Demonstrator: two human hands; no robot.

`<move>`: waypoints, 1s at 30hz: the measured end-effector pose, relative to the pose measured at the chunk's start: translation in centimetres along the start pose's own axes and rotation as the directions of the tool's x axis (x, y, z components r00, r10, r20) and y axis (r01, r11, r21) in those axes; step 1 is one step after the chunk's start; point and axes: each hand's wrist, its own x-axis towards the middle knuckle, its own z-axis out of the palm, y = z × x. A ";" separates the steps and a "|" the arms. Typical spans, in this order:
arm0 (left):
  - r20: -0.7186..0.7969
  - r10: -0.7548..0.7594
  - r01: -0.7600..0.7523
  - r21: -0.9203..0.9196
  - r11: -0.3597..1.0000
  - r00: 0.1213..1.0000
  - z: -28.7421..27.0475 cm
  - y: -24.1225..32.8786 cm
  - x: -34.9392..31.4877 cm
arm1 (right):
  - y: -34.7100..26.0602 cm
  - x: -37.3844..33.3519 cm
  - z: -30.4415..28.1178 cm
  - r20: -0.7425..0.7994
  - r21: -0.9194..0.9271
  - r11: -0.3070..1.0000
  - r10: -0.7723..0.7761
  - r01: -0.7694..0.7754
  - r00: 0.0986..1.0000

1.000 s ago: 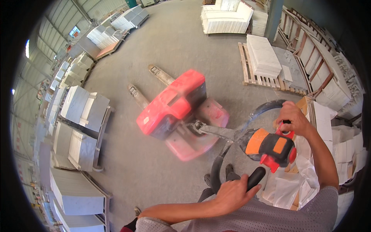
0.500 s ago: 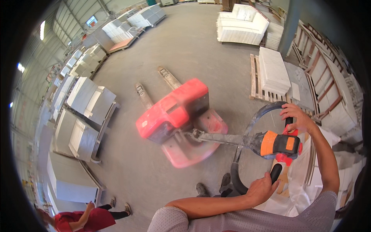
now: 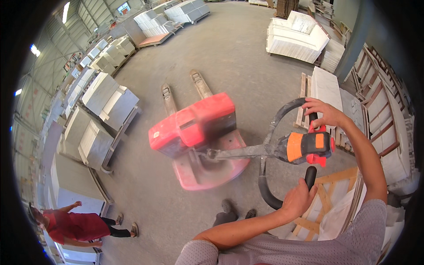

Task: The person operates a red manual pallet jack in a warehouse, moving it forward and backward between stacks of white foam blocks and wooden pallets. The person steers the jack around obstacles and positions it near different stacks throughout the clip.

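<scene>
A red electric pallet truck (image 3: pixel 193 125) stands on the floor in front of me, its two forks (image 3: pixel 201 84) pointing away. Its steering arm (image 3: pixel 240 153) reaches right toward me and ends in a looped handle with an orange and black control head (image 3: pixel 304 148). My left hand (image 3: pixel 298 199) is closed round the lower black grip. On the opposite grip, my right hand (image 3: pixel 326 112) has its fingers wrapped over the top, with the thumb side close to a red control. Part of each grip is hidden under the hands.
A person in red (image 3: pixel 79 224) is on the left, beside stacked pale slabs (image 3: pixel 108 104). More white slabs lie on a wooden pallet (image 3: pixel 302 95) and behind it (image 3: pixel 293 42). A wooden crate (image 3: pixel 327 198) is close on my right, near racks (image 3: pixel 384 115) and a pillar (image 3: pixel 353 42).
The handle and both hands have shifted left in view. The forks point more straight ahead. More of the crate shows, and the person in red has come further into view with arms spread.
</scene>
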 end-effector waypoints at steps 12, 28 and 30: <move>-0.096 -0.147 0.136 -0.106 0.985 0.985 -14.9 -3.6 4.5 | -4.7 21.2 -0.2 0.162 0.004 0.999 -0.034 0.034 0.986; -0.769 0.013 0.487 0.418 0.767 0.639 -38.6 -16.5 -11.4 | -27.0 47.3 10.0 0.571 -0.202 0.828 -0.334 0.523 0.750; -0.920 0.058 0.620 0.306 0.723 0.387 -40.6 -19.4 -14.2 | -31.0 50.2 12.8 0.621 0.001 0.838 -0.428 0.546 0.656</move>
